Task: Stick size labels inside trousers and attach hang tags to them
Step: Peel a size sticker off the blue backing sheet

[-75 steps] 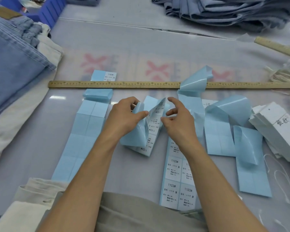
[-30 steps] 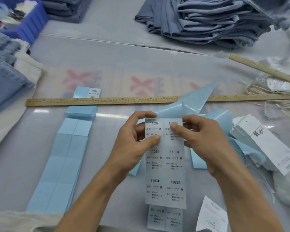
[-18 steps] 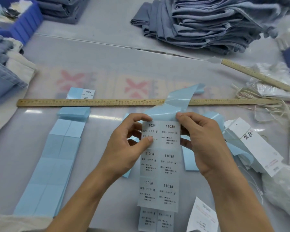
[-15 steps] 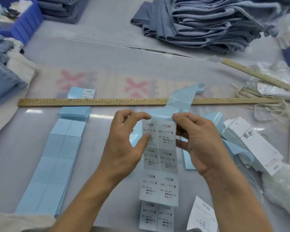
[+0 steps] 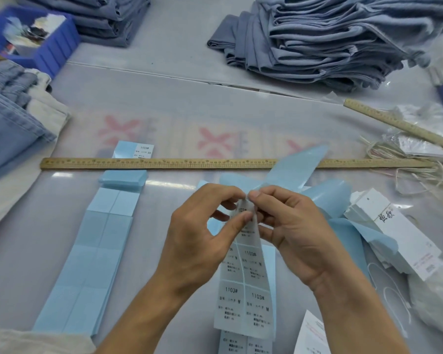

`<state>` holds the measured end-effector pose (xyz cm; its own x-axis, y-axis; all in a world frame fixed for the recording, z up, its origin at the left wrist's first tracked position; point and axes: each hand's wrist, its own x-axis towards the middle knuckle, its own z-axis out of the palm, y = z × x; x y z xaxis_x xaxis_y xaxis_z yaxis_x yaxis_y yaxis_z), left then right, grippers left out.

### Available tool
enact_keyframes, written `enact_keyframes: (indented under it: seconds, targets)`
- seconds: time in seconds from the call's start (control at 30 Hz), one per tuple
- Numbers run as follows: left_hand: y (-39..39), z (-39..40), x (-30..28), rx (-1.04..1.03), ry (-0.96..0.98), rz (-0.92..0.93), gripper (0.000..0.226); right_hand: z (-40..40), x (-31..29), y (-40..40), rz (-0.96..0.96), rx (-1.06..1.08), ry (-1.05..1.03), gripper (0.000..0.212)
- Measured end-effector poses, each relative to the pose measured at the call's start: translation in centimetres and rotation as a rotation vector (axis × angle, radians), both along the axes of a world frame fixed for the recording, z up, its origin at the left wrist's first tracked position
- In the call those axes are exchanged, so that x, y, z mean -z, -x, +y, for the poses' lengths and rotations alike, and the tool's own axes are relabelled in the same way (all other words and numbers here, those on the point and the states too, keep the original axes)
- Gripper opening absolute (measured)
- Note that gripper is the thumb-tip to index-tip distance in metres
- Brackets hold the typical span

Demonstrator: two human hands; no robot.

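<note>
Hands: left hand [image 5: 200, 233] and right hand [image 5: 294, 231], fingertips meeting at the top edge of a label strip [image 5: 244, 290]; each grip narrow, thumb and forefinger pinching the strip's upper end, which is bowed into a fold between them. Label strip: white printed stickers in two columns, marked "1103#" with size M, hanging from the grip toward the person and lying on the desk [image 5: 164, 103] below the wrists. Backing paper [image 5: 297, 167]: pale blue, glossy, curling up and away just beyond the grip and trailing off to its right. Hang tags [image 5: 394, 236]: white card stack with black characters, right of the grip, partly lying on the blue backing, white string loops near it. Blue backing stack [image 5: 87, 259]: flat folded run of pale blue sheets, left of the grip, its far end bearing a printed XS label. Ruler [image 5: 164, 163]: long wooden, lying crosswise beyond the grip, over the far end of the blue stack. Second ruler [image 5: 394, 121]: angled, far right of the grip. Twine bundle [image 5: 404, 159]: tan strings, beyond and right of the grip. Folded trousers [image 5: 322, 39]: grey-blue pile, far beyond and right of the grip; a denim and cream pile [image 5: 13, 118] far left; a blue bin [image 5: 36, 39] at the far left corner.
</note>
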<state>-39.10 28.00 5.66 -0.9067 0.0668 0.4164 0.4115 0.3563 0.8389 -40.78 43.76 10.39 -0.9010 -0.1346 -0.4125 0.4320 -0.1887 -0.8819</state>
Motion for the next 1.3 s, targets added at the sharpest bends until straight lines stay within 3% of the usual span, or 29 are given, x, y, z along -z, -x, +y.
enact_keyframes:
  seconds: [0.27, 0.43, 0.63, 0.87, 1.17, 1.3]
  targets:
    - [0.0, 0.1, 0.0, -0.031, -0.038, -0.077, 0.006, 0.2, 0.4, 0.1, -0.020, 0.012, 0.014, 0.011]
    - [0.0, 0.2, -0.1, 0.001, -0.115, -0.176, 0.021, 0.0, 0.7, 0.0, -0.022, -0.041, 0.011, 0.012]
    - [-0.1, 0.1, -0.2, 0.006, -0.183, -0.237, 0.021, 0.2, 0.6, 0.0, -0.029, -0.061, -0.039, 0.025]
    - [-0.2, 0.1, -0.1, 0.027, -0.215, -0.331, 0.011, 0.0, 0.8, 0.1, -0.040, -0.021, -0.062, 0.013]
    - [0.1, 0.2, 0.0, 0.054, -0.449, -0.499, 0.014, 1.5, 1.1, 0.5, -0.041, 0.360, -0.221, 0.019]
    - [0.3, -0.1, 0.1, 0.047, -0.555, -0.528, 0.015, 1.6, 1.2, 0.6, -0.057, 0.429, -0.245, 0.019]
